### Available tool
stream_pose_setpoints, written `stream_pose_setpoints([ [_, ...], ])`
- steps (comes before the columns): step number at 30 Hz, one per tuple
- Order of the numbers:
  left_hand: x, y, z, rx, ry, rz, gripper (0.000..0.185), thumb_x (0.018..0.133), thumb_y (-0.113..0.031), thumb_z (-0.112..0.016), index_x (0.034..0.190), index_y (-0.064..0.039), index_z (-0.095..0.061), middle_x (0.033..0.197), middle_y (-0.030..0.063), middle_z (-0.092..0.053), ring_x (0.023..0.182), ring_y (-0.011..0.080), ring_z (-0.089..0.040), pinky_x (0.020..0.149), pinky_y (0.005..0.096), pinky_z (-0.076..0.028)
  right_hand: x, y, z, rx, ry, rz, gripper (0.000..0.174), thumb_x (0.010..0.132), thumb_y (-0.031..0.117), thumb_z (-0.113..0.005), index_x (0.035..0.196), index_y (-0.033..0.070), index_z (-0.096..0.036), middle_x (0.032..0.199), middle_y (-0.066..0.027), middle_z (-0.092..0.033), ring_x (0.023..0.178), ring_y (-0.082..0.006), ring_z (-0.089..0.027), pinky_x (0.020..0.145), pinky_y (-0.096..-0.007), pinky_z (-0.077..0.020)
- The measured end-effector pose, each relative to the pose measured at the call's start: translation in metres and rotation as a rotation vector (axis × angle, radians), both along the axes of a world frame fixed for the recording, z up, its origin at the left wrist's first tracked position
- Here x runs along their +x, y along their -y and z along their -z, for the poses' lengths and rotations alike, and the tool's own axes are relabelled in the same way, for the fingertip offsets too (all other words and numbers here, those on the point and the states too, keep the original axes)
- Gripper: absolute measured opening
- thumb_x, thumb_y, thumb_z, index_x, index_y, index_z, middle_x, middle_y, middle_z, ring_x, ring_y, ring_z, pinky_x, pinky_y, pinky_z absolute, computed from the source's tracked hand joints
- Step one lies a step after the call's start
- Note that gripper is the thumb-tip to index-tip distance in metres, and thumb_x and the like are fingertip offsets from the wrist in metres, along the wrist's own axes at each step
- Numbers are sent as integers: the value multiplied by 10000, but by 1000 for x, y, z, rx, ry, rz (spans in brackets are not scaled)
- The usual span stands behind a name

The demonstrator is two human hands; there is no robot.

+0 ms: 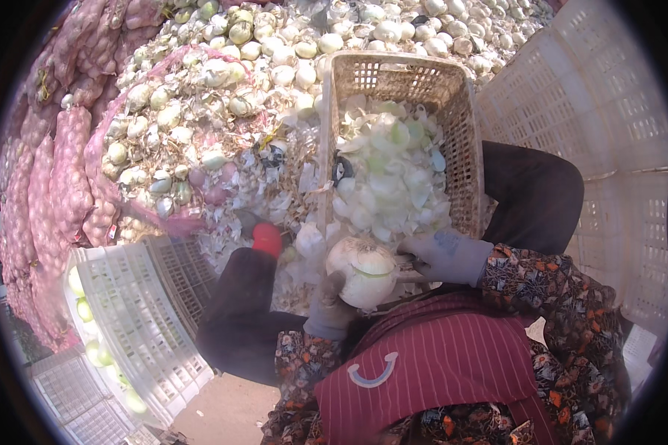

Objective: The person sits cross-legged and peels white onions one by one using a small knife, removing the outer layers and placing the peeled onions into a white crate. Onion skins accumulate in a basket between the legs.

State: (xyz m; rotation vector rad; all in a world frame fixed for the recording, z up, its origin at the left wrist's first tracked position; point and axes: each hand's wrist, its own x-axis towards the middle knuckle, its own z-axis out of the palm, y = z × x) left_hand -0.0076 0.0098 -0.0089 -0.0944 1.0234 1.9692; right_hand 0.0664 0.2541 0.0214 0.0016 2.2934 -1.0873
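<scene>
A large white onion (363, 273) is in my gloved left hand (329, 308), which grips it from the lower left. A pale green slit runs across the right side of its skin, and the dry root tuft faces up. At the onion's right edge, the fingers of my gloved right hand (451, 258) are curled around a small, thin tool, perhaps a knife, mostly hidden by the fingers. Just beyond both hands stands a dirty plastic crate (403, 60), holding a heap of pale onion peels (389, 172).
Loose onions (284, 55) and dry skins cover the ground ahead. Pink mesh sacks of onions (69, 161) are stacked at left. A white crate (139, 311) by my left knee has onions (92, 353) visible beyond its side. Tall white crates (579, 89) stand at right.
</scene>
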Motion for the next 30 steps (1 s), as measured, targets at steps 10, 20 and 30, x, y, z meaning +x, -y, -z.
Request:
stream_pose_setpoints([
  [10,-10,-6,0,123,58,22,998,758,-576,-810,1458,8,-403,1352,163,-574,1229,293,-600,1037,433,-521,21,8,14,-768,365,67,369,917,148,-581,1252,-4,-606,885,-108,-635,757,-231,-627,724,-368,-538],
  [20,-13,1,18,191,60,109,914,768,-429,-799,1482,-14,-409,1385,160,-557,1233,301,-599,1055,435,-508,-3,7,-7,-743,110,281,564,936,151,-596,1469,41,-445,923,-56,-695,756,-190,-667,704,-324,-549],
  [30,-25,-9,3,-231,-298,112,679,866,-131,-687,1483,-10,-429,1320,126,-579,1176,209,-596,1003,336,-509,6,19,-20,-811,255,453,404,923,133,-620,1314,67,-541,773,-14,-576,545,-66,-477,497,-234,-382],
])
